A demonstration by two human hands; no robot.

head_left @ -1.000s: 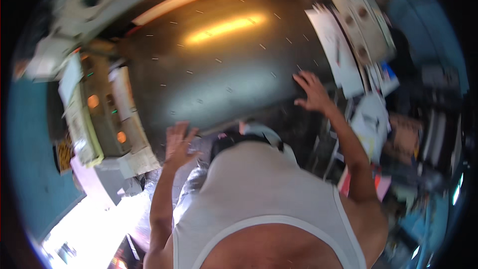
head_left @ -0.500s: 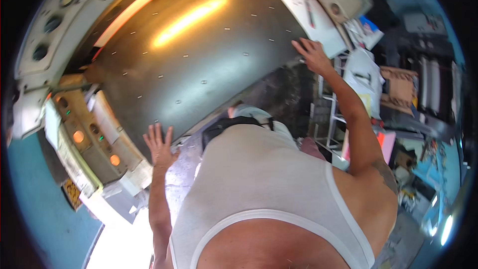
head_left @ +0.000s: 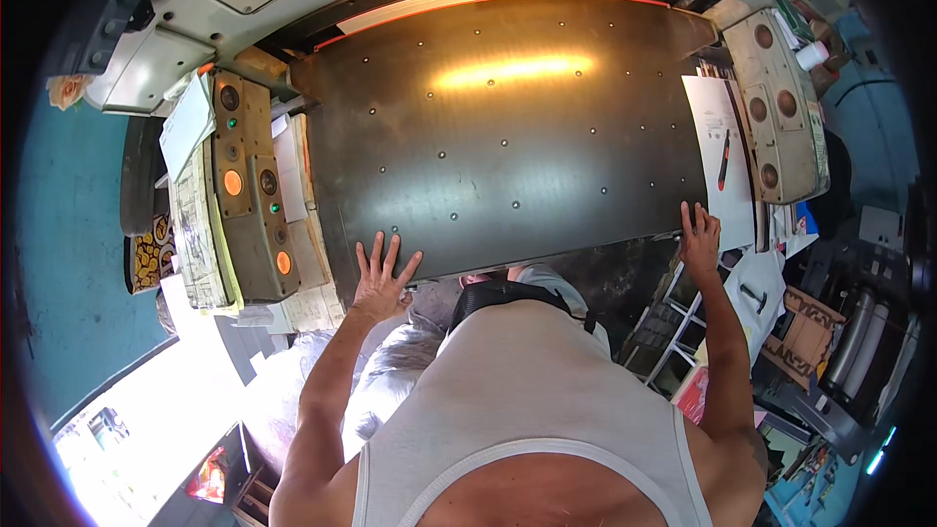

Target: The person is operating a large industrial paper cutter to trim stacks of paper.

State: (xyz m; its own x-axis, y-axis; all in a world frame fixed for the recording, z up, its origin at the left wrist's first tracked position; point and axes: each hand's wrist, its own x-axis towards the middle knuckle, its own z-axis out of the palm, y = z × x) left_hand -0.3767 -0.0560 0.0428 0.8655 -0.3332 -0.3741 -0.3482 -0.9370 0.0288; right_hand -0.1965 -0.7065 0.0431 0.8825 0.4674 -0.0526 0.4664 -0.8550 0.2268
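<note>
In front of me stretches a wide dark metal machine bed (head_left: 527,166), dotted with small round holes and bare of any work piece. My left hand (head_left: 386,278) lies over its near-left edge, fingers spread flat on the metal and holding nothing. At the near-right corner, my right hand (head_left: 699,244) rests with its fingers stretched out onto the bed's edge, also holding nothing. Right beside that hand is a white paper sheet (head_left: 712,137), with a red-and-black pen-like tool (head_left: 724,161) on it.
A pale stack (head_left: 410,10) sits in the slot at the back. Button panels (head_left: 259,185) with lit orange lamps stand left; another control box (head_left: 776,107) stands right. A metal rack (head_left: 673,322) and a white plastic bag (head_left: 752,288) are near my right forearm.
My view has turned, so the bed now appears squarely ahead instead of slanted. Both hands stay at its near edge, with the right fingers now reaching onto the metal.
</note>
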